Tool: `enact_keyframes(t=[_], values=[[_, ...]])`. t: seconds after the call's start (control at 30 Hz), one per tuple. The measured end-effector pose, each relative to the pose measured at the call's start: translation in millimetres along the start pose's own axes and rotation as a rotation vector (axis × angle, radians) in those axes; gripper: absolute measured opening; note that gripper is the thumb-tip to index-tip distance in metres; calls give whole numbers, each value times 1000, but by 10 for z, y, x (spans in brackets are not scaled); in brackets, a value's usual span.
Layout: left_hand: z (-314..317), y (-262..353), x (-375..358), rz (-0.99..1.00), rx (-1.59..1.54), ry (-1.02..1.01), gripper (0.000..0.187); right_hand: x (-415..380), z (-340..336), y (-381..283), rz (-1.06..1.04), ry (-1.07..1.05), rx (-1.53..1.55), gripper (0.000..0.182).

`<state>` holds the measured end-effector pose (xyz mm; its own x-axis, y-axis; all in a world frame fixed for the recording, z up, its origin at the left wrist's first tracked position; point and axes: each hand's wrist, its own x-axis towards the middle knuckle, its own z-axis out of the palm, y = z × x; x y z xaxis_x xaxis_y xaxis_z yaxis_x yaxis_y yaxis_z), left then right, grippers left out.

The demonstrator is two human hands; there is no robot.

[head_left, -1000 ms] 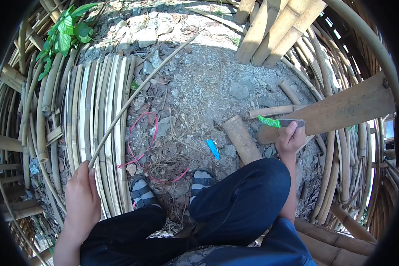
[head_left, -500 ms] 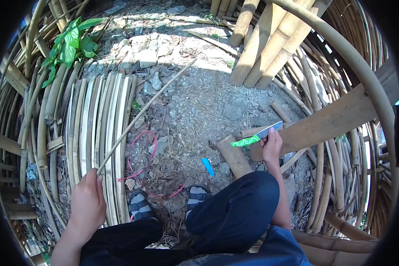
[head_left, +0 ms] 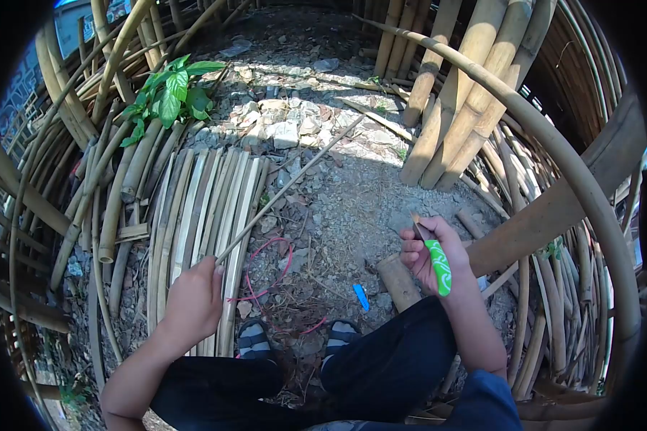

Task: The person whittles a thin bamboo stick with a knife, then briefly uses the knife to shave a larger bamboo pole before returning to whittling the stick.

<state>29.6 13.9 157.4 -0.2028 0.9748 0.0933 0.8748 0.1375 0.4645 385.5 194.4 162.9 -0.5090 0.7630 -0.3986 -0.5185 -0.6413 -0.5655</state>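
Observation:
My left hand (head_left: 195, 296) is closed around the near end of a long thin bamboo strip (head_left: 291, 188), which slants up and away to the right. On the right, my right hand (head_left: 442, 255) grips a knife (head_left: 438, 267) with a green, white-patterned handle. The handle lies against the palm, pointing back toward me, and the short visible part of the blade points away between the fingers. The strip and the knife are well apart. Beneath my left hand lies a row of split bamboo slats (head_left: 201, 215).
A pink string (head_left: 289, 258) and a blue piece (head_left: 361, 296) lie on the stony ground (head_left: 345, 223) by my feet. A short bamboo block (head_left: 399, 281) is near my right knee. Bamboo poles (head_left: 474, 93) stand at back right; a wide bamboo beam (head_left: 539, 208) slopes beside my right hand.
The view has shifted, so the scene sits lower and further right. My right hand has turned the knife, its blade swinging from pointing right to pointing away. The left hand still holds the strip.

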Motion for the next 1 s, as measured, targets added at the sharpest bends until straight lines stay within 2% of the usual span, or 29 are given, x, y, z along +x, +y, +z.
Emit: enact_keyframes(t=[0.17,0.2,0.23,0.3,0.37,0.43,0.5,0.57,0.7,0.73,0.8,0.83,0.93,1.0], values=[[-85,-2,-19,-28,-45,18,18,-455,79,973,385,63,283,24],[-93,-8,-19,-23,-42,20,18,-508,73,1121,381,59,286,24],[-97,-11,-24,-37,-52,11,18,-562,71,1268,479,65,285,23],[-103,-22,-20,-46,-58,2,18,-619,99,1430,674,76,282,22],[-97,-35,-16,-65,-75,12,18,-594,199,1337,727,82,283,19],[-124,-6,-17,-64,-88,15,18,-527,399,1123,479,52,14,18],[-152,21,-20,-60,-97,18,18,-396,479,893,449,-8,-55,17],[-157,27,-20,-58,-87,17,18,-342,750,672,206,145,-244,23],[-184,52,-32,-75,-128,-4,17,-152,929,362,-283,-50,-72,47],[-163,30,-36,-57,-128,8,20,-82,948,287,-281,-54,-70,47],[-169,40,-39,-67,-124,-17,21,89,907,176,-190,-242,-262,53],[-172,46,-38,-77,-127,-44,23,205,901,185,-191,-243,-257,53],[-166,64,-26,-117,-183,-103,30,629,832,412,-307,40,-597,52],[-155,50,-1,-147,-240,-141,31,744,718,604,-322,12,-637,51]])
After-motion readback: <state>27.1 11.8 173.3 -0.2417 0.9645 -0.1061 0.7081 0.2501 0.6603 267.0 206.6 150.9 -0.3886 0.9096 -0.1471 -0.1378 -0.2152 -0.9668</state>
